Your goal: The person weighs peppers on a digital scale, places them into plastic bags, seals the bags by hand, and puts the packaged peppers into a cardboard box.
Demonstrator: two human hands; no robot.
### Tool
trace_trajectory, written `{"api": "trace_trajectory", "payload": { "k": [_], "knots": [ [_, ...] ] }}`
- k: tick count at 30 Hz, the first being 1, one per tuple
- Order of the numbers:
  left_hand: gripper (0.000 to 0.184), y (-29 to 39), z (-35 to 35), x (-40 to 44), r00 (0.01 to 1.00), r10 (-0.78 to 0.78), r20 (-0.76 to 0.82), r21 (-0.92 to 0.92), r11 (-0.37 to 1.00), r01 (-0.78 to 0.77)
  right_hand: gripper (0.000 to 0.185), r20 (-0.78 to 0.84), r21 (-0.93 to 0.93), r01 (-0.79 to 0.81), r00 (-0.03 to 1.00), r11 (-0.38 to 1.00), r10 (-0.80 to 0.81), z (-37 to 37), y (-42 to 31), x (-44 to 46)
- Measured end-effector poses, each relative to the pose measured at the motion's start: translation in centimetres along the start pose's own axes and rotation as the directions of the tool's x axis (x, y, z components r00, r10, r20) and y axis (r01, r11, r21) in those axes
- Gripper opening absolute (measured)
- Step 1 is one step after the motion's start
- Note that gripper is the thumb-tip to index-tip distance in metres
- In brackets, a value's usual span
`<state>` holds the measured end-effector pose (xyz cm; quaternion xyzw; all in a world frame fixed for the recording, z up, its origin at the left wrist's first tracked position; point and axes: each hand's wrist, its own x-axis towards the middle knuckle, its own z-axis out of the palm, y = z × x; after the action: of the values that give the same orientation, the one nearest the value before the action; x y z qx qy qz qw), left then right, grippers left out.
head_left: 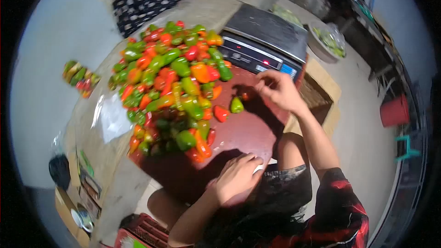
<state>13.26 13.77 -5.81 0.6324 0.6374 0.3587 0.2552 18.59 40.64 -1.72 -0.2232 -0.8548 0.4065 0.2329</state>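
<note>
A large heap of red, orange and green peppers [174,78] covers the left of the reddish-brown table [243,133]. My right hand [279,91] is raised over the table's right side, below the scale, with its fingers curled; whether anything is between them cannot be made out. Left of it lie a green pepper [236,105], a red pepper [221,113] and a small dark red one [245,96]. My left hand [240,175] is at the table's near edge, its fingers bent around something white [259,165], perhaps plastic or paper.
A digital scale [264,41] stands at the back right. Beyond it are a bowl of green vegetables [327,41] and an open cardboard box [317,92]. A clear plastic bag [112,117] lies left of the heap. A red crate [142,232] is at the bottom.
</note>
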Motion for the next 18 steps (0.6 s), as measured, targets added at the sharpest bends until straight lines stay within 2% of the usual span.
{"api": "trace_trajectory", "payload": {
  "k": [1, 3, 4, 5, 7, 8, 9, 11, 13, 14, 15, 16, 17, 18],
  "knots": [
    [0.018, -0.6, -0.9, 0.0, 0.999, -0.017, -0.041, 0.004, 1.0, 0.017, 0.022, 0.093, 0.0, 0.034, 0.995, 0.999, -0.034, 2.3, -2.5, 0.6],
    [0.017, -2.4, -2.4, -0.3, 0.999, -0.043, 0.033, -0.069, 0.997, 0.045, 0.018, 0.206, 0.013, 0.131, 0.97, 0.991, -0.131, 7.0, -7.3, 1.6],
    [0.018, -3.6, -2.8, -0.5, 0.991, -0.129, 0.026, -0.196, 0.972, 0.132, 0.015, 0.236, 0.042, 0.291, 0.927, 0.956, -0.292, 9.9, -8.5, 2.5],
    [0.019, -4.4, -3.6, -1.0, 0.989, -0.149, -0.008, -0.187, 0.972, 0.145, 0.014, 0.26, 0.077, 0.434, 0.861, 0.898, -0.438, 12.9, -9.5, 3.3],
    [0.02, -6.1, -4.9, -1.9, 0.958, -0.288, -0.004, -0.121, 0.951, 0.285, 0.018, 0.462, -0.012, 0.46, 0.79, 0.888, -0.403, 18.2, -13.2, 5.0],
    [0.024, -6.1, -6.4, -2.3, 0.913, -0.398, 0.09, -0.093, 0.909, 0.406, 0.02, 0.489, -0.019, 0.466, 0.776, 0.885, -0.398, 21.2, -14.7, 5.8],
    [0.024, -6.9, -6.3, -3.0, 0.911, -0.406, 0.079, -0.096, 0.906, 0.412, 0.022, 0.514, -0.027, 0.47, 0.763, 0.882, -0.392, 24.2, -16.0, 6.5],
    [0.034, -9.0, -5.3, -3.8, 0.943, -0.33, -0.04, -0.095, 0.941, 0.326, 0.02, 0.526, -0.107, 0.522, 0.752, 0.846, -0.397, 30.7, -16.9, 7.9],
    [0.052, -8.4, -6.5, -4.4, 0.949, -0.314, 0.014, -0.2, 0.929, 0.31, 0.021, 0.532, -0.193, 0.643, 0.703, 0.742, -0.471, 35.7, -17.8, 8.8],
    [0.053, -8.2, -6.4, -4.9, 0.963, -0.261, -0.061, -0.233, 0.942, 0.241, 0.032, 0.622, -0.23, 0.639, 0.677, 0.734, -0.394, 37.6, -18.4, 9.5],
    [0.054, -7.5, -7.0, -5.2, 0.968, -0.208, -0.14, -0.258, 0.952, 0.167, 0.032, 0.625, -0.228, 0.643, 0.672, 0.731, -0.397, 39.2, -19.0, 10.0],
    [0.061, -9.5, -6.1, -5.4, 0.978, -0.21, -0.013, -0.507, 0.844, 0.175, 0.038, 0.573, -0.297, 0.605, 0.732, 0.739, -0.369, 40.8, -19.5, 10.4],
    [0.061, -10.5, -5.1, -5.9, 0.977, -0.214, -0.018, -0.506, 0.844, 0.176, 0.043, 0.514, -0.361, 0.56, 0.787, 0.746, -0.341, 42.4, -19.6, 10.8],
    [0.063, -11.2, -3.8, -6.6, 0.977, -0.19, -0.093, -0.721, 0.69, 0.065, 0.053, 0.463, -0.424, 0.529, 0.824, 0.735, -0.326, 43.7, -19.6, 11.2]
  ]
}}
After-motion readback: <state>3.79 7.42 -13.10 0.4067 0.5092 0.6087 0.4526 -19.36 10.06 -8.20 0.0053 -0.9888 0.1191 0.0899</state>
